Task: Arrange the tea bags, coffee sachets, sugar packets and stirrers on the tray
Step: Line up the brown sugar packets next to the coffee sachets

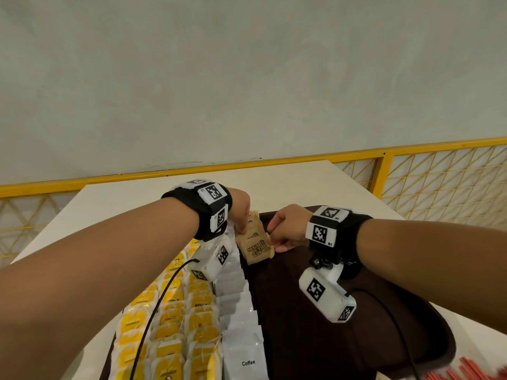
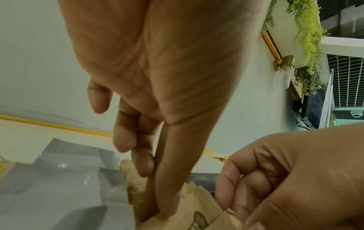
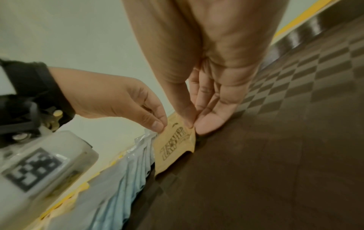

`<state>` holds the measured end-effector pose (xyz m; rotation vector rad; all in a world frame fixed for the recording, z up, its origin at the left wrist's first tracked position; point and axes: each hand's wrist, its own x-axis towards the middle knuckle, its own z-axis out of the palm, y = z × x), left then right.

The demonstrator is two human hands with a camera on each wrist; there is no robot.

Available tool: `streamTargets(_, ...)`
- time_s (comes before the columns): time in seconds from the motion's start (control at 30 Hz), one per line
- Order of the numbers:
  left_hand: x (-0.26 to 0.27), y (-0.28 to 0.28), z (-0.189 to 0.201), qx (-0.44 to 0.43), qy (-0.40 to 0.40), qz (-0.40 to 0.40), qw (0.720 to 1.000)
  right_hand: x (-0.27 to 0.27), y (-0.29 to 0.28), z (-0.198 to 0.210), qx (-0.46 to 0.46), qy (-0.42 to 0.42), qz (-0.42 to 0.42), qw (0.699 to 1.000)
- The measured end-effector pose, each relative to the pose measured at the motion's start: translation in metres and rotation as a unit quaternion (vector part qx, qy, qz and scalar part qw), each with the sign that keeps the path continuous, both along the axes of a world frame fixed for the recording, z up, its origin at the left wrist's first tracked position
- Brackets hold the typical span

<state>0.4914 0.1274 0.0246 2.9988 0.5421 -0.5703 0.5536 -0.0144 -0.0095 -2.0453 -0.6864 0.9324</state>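
A small stack of brown sugar packets (image 1: pixel 256 246) lies at the far end of the dark brown tray (image 1: pixel 329 338), just right of the coffee row. My left hand (image 1: pixel 242 219) pinches the stack's left side between thumb and fingers (image 2: pixel 143 168). My right hand (image 1: pixel 279 234) pinches the front packet's right edge; in the right wrist view thumb and fingertips (image 3: pixel 208 126) meet at the corner of the sugar packet (image 3: pixel 173 147). White coffee sachets (image 1: pixel 241 338) form an overlapping row down the tray. Yellow tea bags (image 1: pixel 170 325) fill rows to their left. Red stirrers (image 1: pixel 472 371) lie off the tray, bottom right.
The tray sits on a white table (image 1: pixel 301 179) against a pale wall with a yellow rail (image 1: pixel 411 149). The tray's right half (image 3: pixel 275 155) shows its bare checkered surface. Camera cables hang from both wrists over the tray.
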Motion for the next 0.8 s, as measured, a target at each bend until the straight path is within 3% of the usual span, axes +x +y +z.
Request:
streamTargets(0.33, 0.002, 0.001, 0.001, 0.002, 0.003, -0.002, 1.0, -0.001, 0.001, -0.001, 0.007, 0.009, 0.007, 1.0)
streamTargets(0.5, 0.002, 0.002, -0.002, 0.001, -0.001, 0.0, 1.0, -0.006, 0.006, -0.001, -0.006, -0.033, 0.017, 0.999)
streamTargets(0.63, 0.001, 0.008, -0.001, -0.018, -0.023, 0.015, 0.999, -0.004, 0.006, -0.001, -0.007, -0.014, 0.01, 1.0)
streamTargets(0.73, -0.001, 0.012, 0.003, -0.026, -0.06, 0.028, 0.997, -0.005, 0.007, 0.006, -0.003, 0.053, -0.02, 0.998)
streamTargets(0.8, -0.003, 0.016, 0.006, -0.027, -0.083, 0.041, 0.995, -0.005, 0.007, 0.008, 0.013, 0.026, -0.045, 0.999)
